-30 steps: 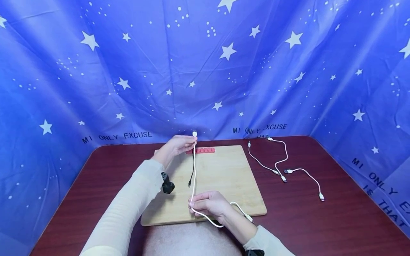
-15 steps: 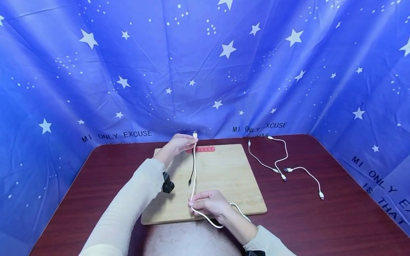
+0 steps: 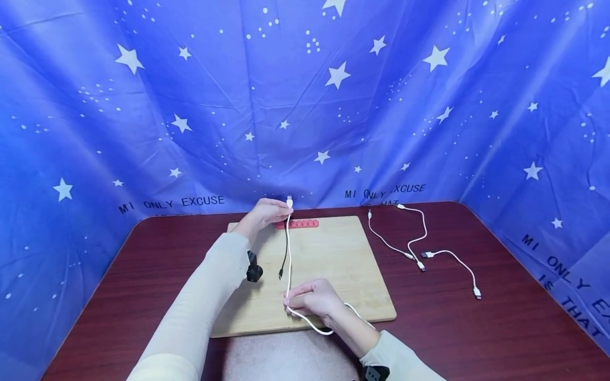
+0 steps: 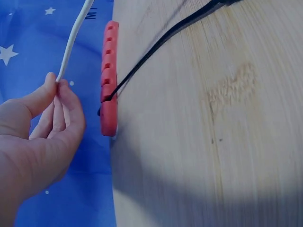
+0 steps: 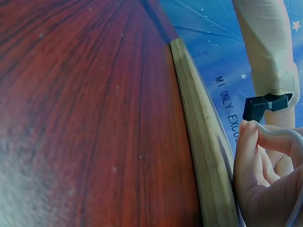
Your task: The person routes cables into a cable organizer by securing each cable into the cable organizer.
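Observation:
A white USB cable [image 3: 289, 254] runs lengthwise over a wooden board [image 3: 343, 264]. My left hand [image 3: 268, 212] pinches it between thumb and finger just below its plug, above the board's far edge. Nearer me, my right hand [image 3: 316, 300] pinches the cable lower down; the rest loops under the wrist to the right. At the board's far edge sits a red cable holder [image 4: 109, 78] with a row of slots. A black cable [image 4: 163, 40] is seated in one slot near its left end and trails toward me along the board.
Several short white cables [image 3: 452, 256] lie on the dark red table [image 3: 429, 328] to the board's right. A blue star-printed curtain [image 3: 305, 106] hangs behind and around the table. The board's thick near edge [image 5: 199, 127] stands up from the tabletop.
Both hands keep their pinch on the white cable. The right hand has shifted slightly rightward and away from me; the left hand and plug have barely moved.

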A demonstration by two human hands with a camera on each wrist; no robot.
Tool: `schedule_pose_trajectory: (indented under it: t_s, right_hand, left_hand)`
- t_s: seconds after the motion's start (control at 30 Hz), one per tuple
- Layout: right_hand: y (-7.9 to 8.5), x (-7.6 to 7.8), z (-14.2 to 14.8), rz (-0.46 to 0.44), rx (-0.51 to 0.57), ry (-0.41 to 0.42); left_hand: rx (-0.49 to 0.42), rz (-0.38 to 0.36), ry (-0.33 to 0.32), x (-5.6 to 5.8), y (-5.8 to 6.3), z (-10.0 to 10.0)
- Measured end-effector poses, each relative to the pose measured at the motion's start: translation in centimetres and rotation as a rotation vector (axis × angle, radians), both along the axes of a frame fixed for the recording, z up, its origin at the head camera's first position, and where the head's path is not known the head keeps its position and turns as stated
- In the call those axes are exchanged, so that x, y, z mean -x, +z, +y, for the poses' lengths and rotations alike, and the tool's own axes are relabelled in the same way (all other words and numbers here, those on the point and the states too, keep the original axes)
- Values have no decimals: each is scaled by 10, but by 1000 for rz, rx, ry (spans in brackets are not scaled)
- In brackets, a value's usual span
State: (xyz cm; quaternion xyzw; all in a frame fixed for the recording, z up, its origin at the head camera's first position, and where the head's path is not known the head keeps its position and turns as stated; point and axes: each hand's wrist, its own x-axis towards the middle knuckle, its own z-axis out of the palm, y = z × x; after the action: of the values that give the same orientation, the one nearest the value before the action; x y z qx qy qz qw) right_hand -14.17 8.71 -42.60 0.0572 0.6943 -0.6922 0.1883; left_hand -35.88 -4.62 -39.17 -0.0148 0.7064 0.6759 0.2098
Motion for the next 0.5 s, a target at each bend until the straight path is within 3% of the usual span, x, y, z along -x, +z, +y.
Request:
schedule_pose_trajectory:
  t_s: [0.2,0.5]
  right_hand:
    - [-1,0,1,18,-3,-69]
    - [2,5,12,-44,36,-25]
  left_hand:
    - [8,26,68,3,-6,1]
    - [-1,-25,69,7,-7,6]
